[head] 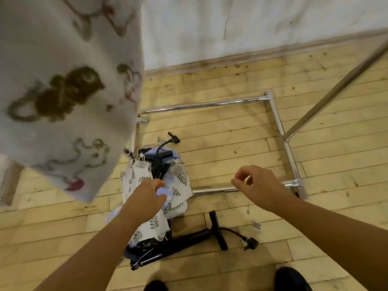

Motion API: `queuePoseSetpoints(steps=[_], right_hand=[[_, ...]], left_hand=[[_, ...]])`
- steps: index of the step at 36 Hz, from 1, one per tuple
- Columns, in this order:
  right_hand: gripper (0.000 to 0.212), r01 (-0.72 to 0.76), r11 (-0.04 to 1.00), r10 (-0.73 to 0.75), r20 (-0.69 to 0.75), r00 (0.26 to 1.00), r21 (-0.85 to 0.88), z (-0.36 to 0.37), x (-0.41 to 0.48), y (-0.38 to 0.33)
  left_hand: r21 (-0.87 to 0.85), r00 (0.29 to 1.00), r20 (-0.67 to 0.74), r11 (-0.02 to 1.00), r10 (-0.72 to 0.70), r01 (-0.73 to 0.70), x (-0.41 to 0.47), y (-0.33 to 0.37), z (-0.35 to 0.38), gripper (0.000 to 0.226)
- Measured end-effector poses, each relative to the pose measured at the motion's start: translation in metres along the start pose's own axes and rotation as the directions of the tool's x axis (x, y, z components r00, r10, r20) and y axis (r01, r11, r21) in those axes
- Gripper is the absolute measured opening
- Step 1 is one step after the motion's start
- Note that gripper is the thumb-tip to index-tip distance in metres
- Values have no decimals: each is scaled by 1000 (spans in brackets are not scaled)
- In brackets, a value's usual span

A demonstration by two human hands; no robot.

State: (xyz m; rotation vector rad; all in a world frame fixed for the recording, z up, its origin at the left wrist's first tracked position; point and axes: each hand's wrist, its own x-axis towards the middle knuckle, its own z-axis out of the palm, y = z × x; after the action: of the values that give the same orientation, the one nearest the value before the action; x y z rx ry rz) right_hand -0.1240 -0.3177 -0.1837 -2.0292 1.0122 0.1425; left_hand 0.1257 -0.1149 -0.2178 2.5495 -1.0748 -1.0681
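A heap of white cloth printed with green leaves (178, 192) lies on the wooden floor, mixed with pale blue cloth and black items. My left hand (147, 198) reaches down over the heap, fingers loosely curled, holding nothing I can make out. My right hand (258, 185) hovers in the air to the right of the heap, thumb and forefinger bent towards each other with nothing visible between them. A large pale cloth with brown and red printed figures (63, 91) hangs blurred at the upper left.
A chrome clothes rack stands on the floor, its base frame (279, 122) behind the heap and a slanted bar (336, 89) at the right. A black hand pump (210, 234) lies near my black shoes (291, 280). A white wall (252, 24) rises beyond.
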Motion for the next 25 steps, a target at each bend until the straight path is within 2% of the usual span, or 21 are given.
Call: queuePoseSetpoints(steps=[3, 7, 10, 13, 15, 17, 19, 21, 24, 25], right_hand=[[8, -49, 999, 49, 46, 998, 5, 18, 0, 33], [7, -129, 991, 130, 107, 986, -20, 39, -5, 81], [7, -176, 980, 190, 181, 965, -94, 51, -8, 115], [5, -226, 959, 260, 217, 941, -168, 58, -10, 144], [4, -270, 946, 306, 211, 928, -181, 64, -7, 159], [6, -322, 930, 352, 185, 918, -176, 68, -7, 171], [12, -355, 922, 380, 171, 909, -156, 73, -5, 179], [15, -380, 914, 401, 178, 899, -139, 77, -5, 181], [17, -424, 896, 442, 178, 879, -131, 83, -6, 184], [18, -442, 888, 459, 171, 872, -131, 84, -7, 188]], left_hand=[[49, 1000, 12, 999, -9, 8, 18, -17, 22, 20], [127, 997, -27, 989, -76, 78, 27, -39, 50, 61], [348, 992, -116, 934, -41, 79, 25, -42, 64, 68], [412, 983, -181, 910, 35, 44, 22, -44, 68, 69], [375, 953, -300, 923, 30, 89, 21, -45, 64, 67], [258, 907, -419, 951, -47, 168, 19, -43, 55, 68], [95, 896, -398, 963, -196, 253, 20, -49, 44, 71], [-61, 884, -318, 938, -341, 340, 20, -61, 36, 61], [-98, 861, -380, 941, -337, 325, 10, -64, 29, 32], [-127, 854, -405, 945, -327, 302, 9, -59, 30, 28]])
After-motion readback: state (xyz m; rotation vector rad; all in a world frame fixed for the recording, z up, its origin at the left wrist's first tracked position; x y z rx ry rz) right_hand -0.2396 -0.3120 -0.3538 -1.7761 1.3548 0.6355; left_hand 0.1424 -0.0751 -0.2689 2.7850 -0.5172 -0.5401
